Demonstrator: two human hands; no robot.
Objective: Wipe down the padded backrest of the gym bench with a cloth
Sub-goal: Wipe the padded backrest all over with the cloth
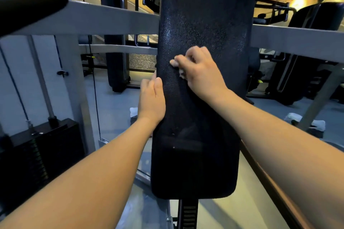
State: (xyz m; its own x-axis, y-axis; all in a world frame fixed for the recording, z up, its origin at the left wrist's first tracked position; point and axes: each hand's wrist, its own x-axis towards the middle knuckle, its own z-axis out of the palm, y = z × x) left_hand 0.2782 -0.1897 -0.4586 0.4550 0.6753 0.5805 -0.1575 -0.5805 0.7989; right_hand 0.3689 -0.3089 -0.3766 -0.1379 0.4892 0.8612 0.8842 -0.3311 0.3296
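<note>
Black textured padding covers one long backrest (201, 24), standing upright in the middle. Two bare hands reach to it. One left hand (151, 96) grips its left edge, thumb flat on the front. One right hand (199, 72), fingers curled, bunches one white cloth (181, 74), mostly hidden, against the pad's middle.

Dim bluish light, warm yellow glare up top, sheen on backrest (168, 31), bowed wide-angle edges.
</note>
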